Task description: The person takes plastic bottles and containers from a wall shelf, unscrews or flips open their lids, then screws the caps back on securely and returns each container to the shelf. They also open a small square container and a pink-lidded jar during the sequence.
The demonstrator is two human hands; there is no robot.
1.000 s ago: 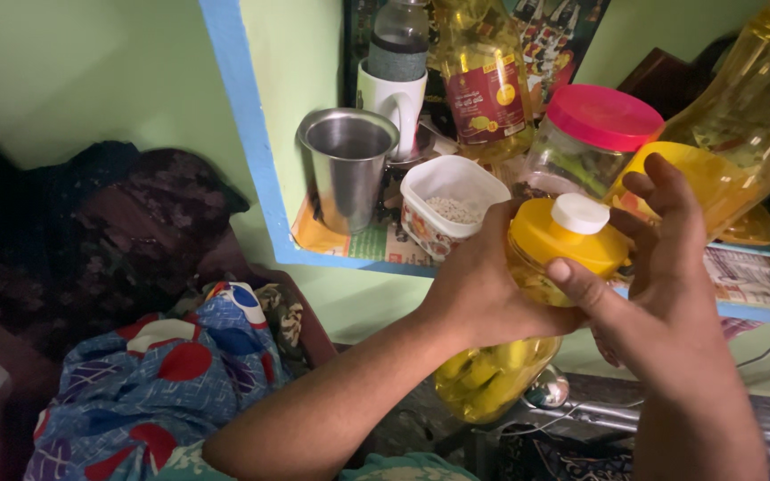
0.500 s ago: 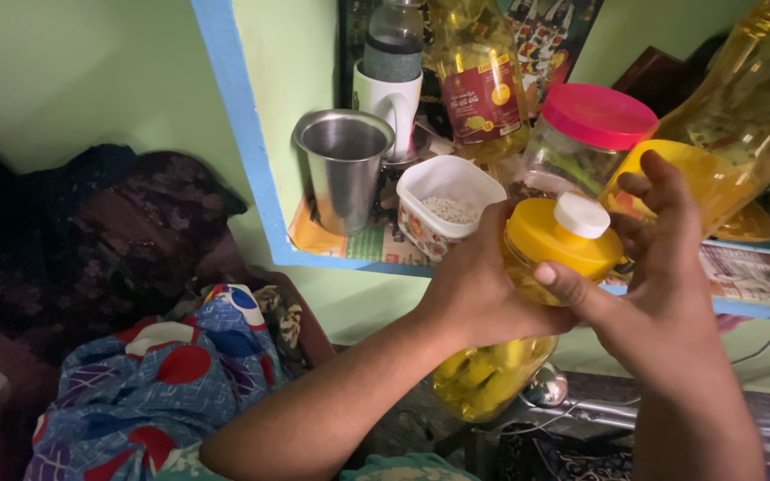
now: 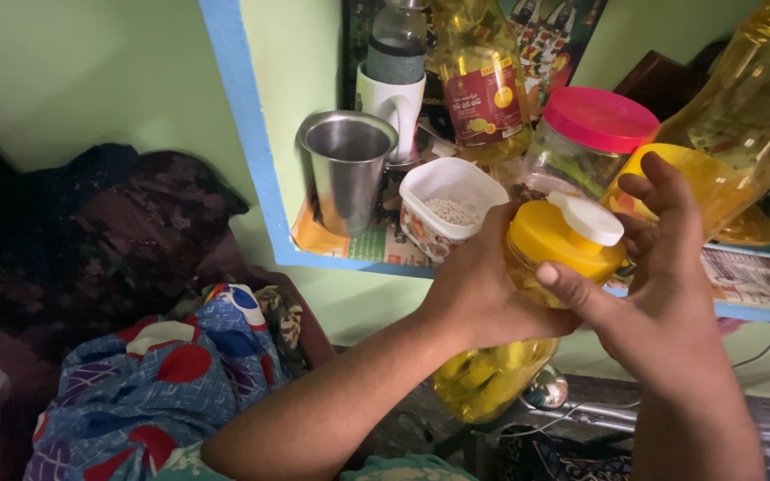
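— What's in the hands?

— A clear bottle of yellow oil (image 3: 492, 374), held in the air just in front of the shelf. The left hand (image 3: 479, 289) is wrapped around its neck under the yellow cap (image 3: 559, 239). The right hand (image 3: 661, 267) cups the cap's far side, thumb laid across the front, fingers loosely spread. The small white lid (image 3: 592, 219) on top sits tilted.

— And around it?

— A wall shelf (image 3: 349, 258) edged in blue, set into a pale green wall, lined with printed paper. On it stand a steel cup (image 3: 347, 169), a white tub (image 3: 447, 205) of pale grains, a white mug (image 3: 394, 100), a labelled oil bottle (image 3: 483, 85), a jar with a pink lid (image 3: 599, 120), and a big tilted oil bottle (image 3: 750, 107) at the right.

— Below?

— A blue patterned cloth (image 3: 180, 374) with red spots, beside dark fabric (image 3: 126, 232).
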